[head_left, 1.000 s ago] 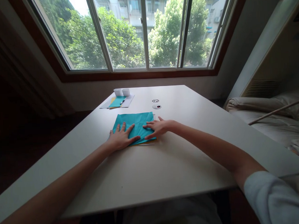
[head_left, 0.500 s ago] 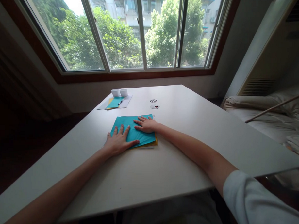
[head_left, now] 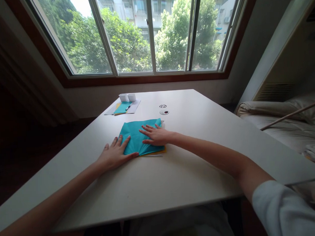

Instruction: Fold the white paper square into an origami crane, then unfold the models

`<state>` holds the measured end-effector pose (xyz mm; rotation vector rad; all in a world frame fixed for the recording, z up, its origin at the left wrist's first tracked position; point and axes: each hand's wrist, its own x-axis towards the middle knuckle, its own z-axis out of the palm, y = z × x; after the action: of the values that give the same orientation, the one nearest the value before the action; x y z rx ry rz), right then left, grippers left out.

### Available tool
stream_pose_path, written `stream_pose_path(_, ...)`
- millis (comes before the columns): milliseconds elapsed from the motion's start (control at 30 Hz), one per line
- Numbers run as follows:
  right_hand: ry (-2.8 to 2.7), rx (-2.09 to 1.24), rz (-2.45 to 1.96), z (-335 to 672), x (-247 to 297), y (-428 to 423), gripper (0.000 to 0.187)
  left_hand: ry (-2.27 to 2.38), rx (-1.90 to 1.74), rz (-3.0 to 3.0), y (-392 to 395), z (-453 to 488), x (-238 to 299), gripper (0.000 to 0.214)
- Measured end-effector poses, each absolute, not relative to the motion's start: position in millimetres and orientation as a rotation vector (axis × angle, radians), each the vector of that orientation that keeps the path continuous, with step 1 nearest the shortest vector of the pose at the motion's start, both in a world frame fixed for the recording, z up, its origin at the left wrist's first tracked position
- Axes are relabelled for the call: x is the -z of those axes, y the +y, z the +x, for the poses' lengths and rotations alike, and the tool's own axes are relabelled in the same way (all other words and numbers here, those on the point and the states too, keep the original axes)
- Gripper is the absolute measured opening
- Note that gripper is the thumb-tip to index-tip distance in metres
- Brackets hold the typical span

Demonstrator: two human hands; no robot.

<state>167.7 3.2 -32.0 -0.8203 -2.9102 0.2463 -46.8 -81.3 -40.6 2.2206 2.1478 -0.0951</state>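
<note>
A creased sheet of teal paper (head_left: 136,132) lies on the white table in front of me, its far edge lifting slightly. Beneath it, a yellow sheet (head_left: 161,151) and a white edge show along the near right side. My left hand (head_left: 114,154) rests with fingers spread on the paper's lower left corner, the thumb along the near edge. Flat on the right part of the teal paper is my right hand (head_left: 155,134), its fingers stretched out to the left. Neither hand grasps anything.
Toward the far left of the table (head_left: 199,130) lie white sheets, another teal sheet (head_left: 122,108) over yellow paper, and a pen (head_left: 128,107). Two small white containers (head_left: 127,97) stand behind them. Two flat round pieces (head_left: 164,112) lie mid-table. A sofa (head_left: 273,117) is at right.
My left hand has slid left toward the paper's corner. My right hand has shifted slightly nearer me. The paper's far edge now rises and creases more.
</note>
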Motion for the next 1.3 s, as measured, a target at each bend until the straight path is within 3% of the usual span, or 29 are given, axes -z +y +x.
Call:
stream_pose_path(200,-3.0,-0.463,-0.675,193,40,-30,0.064,2.134,0.074,2.223,-77,-54,47,0.096)
stream_pose_path(333,-2.993,-0.452,-0.671,211,42,-33,0.074,2.086,0.096,2.243,-76,-67,48,0.093)
stream_pose_path(500,-3.002,-0.107,-0.626,223,33,-36,0.081,1.867,0.105,2.349,-77,-95,46,0.083)
stream_pose_path(767,-2.963,0.441,-0.187,223,27,-35,0.033,1.667,-0.057,2.354,-87,-120,29,0.075)
stream_pose_path(933,-2.887,0.619,-0.085,222,32,-34,0.033,1.69,-0.043,2.36,-91,-115,20,0.076)
stream_pose_path(1133,-2.566,0.3,-0.448,217,8,-29,0.026,1.615,-0.209,2.415,-97,-118,16,0.083)
stream_pose_path(1300,-2.223,-0.071,-0.581,208,-33,-21,0.018,1.68,-0.863,2.276,-94,-112,17,0.075)
